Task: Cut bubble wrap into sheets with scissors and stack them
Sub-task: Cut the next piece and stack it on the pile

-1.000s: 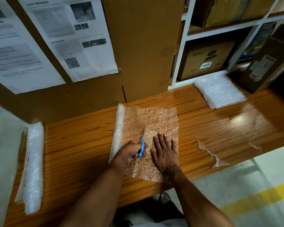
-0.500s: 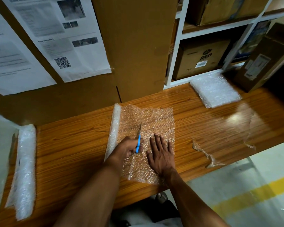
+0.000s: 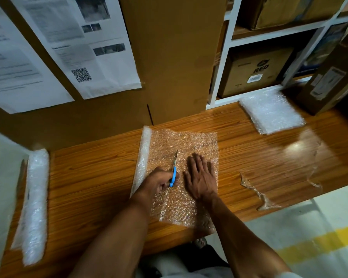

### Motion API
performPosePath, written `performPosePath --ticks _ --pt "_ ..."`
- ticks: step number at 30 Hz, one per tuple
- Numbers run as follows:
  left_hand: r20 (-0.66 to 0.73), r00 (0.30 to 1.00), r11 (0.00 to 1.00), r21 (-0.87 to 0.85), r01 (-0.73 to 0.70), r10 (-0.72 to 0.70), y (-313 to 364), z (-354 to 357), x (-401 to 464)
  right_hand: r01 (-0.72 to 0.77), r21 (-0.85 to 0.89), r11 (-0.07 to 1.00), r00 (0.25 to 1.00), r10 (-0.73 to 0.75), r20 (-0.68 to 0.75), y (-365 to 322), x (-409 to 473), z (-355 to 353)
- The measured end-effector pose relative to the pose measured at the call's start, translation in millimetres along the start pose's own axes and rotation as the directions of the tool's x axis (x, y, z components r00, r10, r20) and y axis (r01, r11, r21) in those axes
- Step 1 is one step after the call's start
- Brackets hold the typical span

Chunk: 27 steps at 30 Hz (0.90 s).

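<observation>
Gripping blue scissors (image 3: 174,171), left hand (image 3: 156,182) cuts bubble wrap (image 3: 186,143); right hand (image 3: 199,178) presses flat

Wooden table (image 3: 92,177) fronts a cardboard wall (image 3: 169,57) and white shelving (image 3: 219,77).

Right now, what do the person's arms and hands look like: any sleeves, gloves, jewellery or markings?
Both forearms are bare up to the frame's lower edge: no sleeves show. The left hand and the right hand wear no gloves, and no rings, watch or bands are visible on the fingers or wrists. No markings can be made out in the dim light.
</observation>
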<state>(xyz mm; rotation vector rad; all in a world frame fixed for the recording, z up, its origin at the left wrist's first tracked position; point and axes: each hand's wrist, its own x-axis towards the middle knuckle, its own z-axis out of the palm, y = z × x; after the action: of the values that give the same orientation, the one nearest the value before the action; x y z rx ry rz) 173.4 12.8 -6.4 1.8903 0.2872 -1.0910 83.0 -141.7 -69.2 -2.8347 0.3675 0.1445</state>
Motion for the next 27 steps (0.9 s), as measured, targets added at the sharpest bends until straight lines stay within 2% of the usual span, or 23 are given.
performPosePath --ticks 6,18,21,27 --pt "0.025 0.999 0.996 0.080 0.046 -0.048 6 -4 7 0.008 -0.066 0.998 0.997 -0.003 0.078 13 27 0" --pt "0.133 0.988 0.995 0.077 0.062 -0.072 40 -1 12 -0.019 -0.088 0.996 1.000 0.021 0.021 16 25 8" --pt "0.106 0.992 0.997 0.039 0.064 -0.067 42 2 19 -0.033 -0.074 0.997 0.999 0.034 0.014 16 26 9" --pt "-0.037 0.999 1.000 0.021 0.008 -0.007 37 3 30 -0.041 -0.065 0.997 0.999 0.042 0.011 16 25 12"
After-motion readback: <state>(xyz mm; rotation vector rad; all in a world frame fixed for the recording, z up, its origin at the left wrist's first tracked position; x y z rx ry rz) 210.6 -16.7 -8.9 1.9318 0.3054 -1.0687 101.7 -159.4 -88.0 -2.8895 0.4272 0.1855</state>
